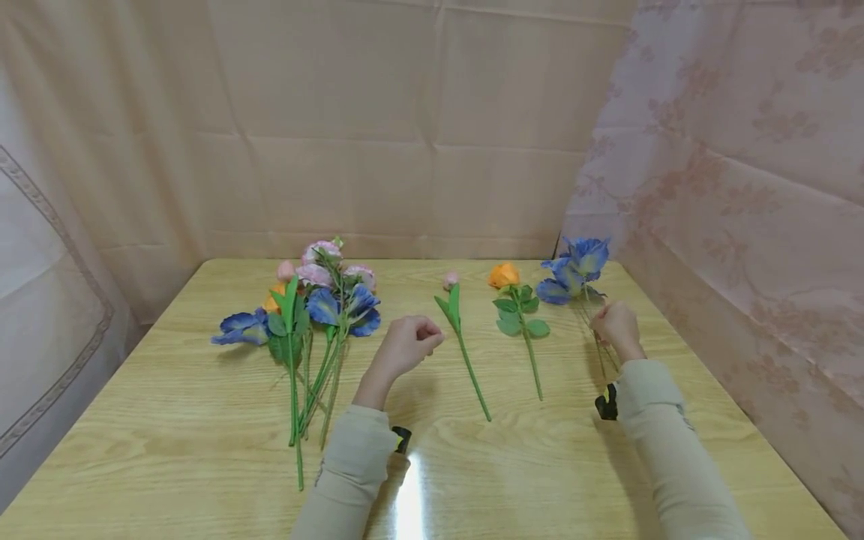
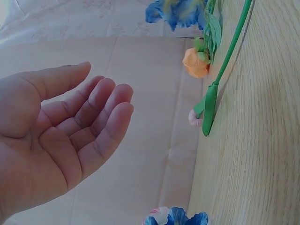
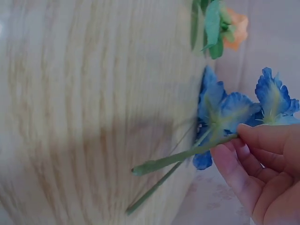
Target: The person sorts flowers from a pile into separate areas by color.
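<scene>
My right hand [image 1: 617, 330] is at the right side of the table, pinching the green stem [image 3: 183, 154] of a blue artificial iris between thumb and fingertips. A second stem [image 3: 157, 190] lies beside it, and the blue blooms [image 1: 574, 270] are by the table's back edge. My left hand [image 1: 405, 346] hovers over the middle of the table, holding nothing. Its fingers [image 2: 101, 136] are loosely bent, with the thumb apart from them. Nearest to it lies a pink tulip [image 1: 459, 315], and right of that an orange rose [image 1: 505, 276] with green leaves.
On the left lies a loose pile of artificial flowers: blue irises [image 1: 243, 328], pink-white blooms [image 1: 315, 275], an orange flower and a pink tulip, stems toward me. The wooden table [image 1: 169, 450] ends against a beige curtain [image 1: 405, 135]; patterned cloth [image 1: 763, 187] hangs on the right.
</scene>
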Demonstrator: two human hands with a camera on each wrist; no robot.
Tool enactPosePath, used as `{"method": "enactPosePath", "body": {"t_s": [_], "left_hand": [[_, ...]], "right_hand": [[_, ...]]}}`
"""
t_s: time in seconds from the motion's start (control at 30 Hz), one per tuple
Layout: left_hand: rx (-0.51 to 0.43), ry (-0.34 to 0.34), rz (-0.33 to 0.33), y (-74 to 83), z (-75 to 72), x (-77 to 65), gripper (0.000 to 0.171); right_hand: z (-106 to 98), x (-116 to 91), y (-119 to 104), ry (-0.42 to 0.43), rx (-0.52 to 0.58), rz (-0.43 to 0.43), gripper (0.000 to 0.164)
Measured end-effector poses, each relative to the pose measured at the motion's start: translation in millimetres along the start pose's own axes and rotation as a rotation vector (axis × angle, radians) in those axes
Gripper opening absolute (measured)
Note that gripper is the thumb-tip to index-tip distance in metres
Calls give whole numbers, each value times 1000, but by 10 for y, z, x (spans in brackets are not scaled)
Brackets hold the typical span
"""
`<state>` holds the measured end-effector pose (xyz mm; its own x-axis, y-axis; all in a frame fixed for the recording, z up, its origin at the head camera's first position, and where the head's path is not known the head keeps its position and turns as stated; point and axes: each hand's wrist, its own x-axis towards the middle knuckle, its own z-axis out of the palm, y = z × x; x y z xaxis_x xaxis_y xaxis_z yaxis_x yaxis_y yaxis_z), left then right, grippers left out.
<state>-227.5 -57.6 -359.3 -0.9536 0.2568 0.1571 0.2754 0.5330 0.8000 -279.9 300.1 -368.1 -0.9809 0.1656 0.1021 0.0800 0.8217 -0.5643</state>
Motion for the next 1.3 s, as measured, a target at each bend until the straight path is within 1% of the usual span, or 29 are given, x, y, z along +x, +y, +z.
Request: {"method": "enactPosePath", "body": {"t_s": [0.13,0.2,0.27,0.33,0.5,0.7,0.77,0.87,1.0,1.1,1.2,1.3], "left_hand": [[6,-12,11,-12,12,-1,12],[7,-18,9,-14,17,-2,12],[9,-22,7,-13,19,-5,12],[11,-27,4,-11,20,-6,12],[21,-39,3,-12,21,-7,13],[25,-47,9,-16,17,-14,14],[24,-51,10,-17,15,-14,14],[24,-57,10,-24,15,-14,14],[29,-60,12,-31,11,-13,15],[34,-60,12,-29,6,-11,15],[31,-62,14,-29,3,-10,15],[28,-67,13,-32,4,-9,15]], "right_hand": [[55,16,71,-40,-27,-1,20],[82,20,98,-68,-21,19,22],[105,20,115,-104,0,62,25],[122,16,123,-122,-4,86,27],[137,-5,113,-116,-17,98,27],[144,-14,110,-108,10,95,27],[153,-3,122,-97,8,79,24],[162,15,126,-99,10,78,20],[155,28,104,-108,-21,114,15],[143,35,83,-122,-64,146,17],[138,36,71,-138,-81,163,19],[144,33,75,-137,-84,156,20]]}}
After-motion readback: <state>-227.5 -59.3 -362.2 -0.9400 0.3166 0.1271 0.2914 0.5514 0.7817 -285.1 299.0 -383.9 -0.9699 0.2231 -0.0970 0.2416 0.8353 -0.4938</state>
